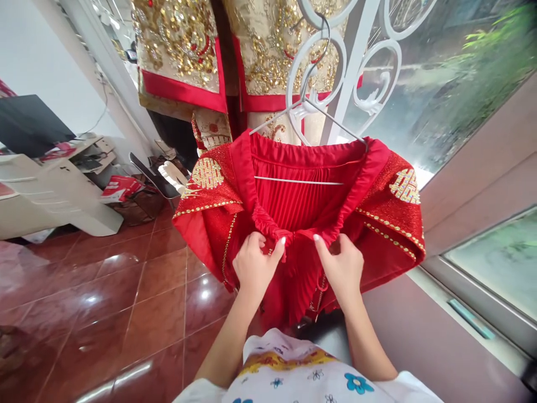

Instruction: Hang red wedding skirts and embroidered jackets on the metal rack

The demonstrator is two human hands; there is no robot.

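A red pleated skirt (293, 201) with a gathered waistband hangs open from a thin wire hanger (308, 103). Gold emblems and beaded trim decorate its outer panels. My left hand (255, 260) pinches the near edge of the waistband, left of its front middle. On the other side of that middle, my right hand (342, 266) pinches the same edge, thumb on top. A short gap separates the two thumbs. The fingertips under the fabric are partly hidden. The hanger's hook goes up to a white scrolled metal frame (342, 61).
Behind the skirt hang cream garments (180, 45) with gold sequins and red borders. A glass window (444, 84) is at the right, above a ledge holding a teal bar (472, 319). To the left, a white desk (54, 196) carries a dark monitor (33, 123) over the red tiled floor (104, 302).
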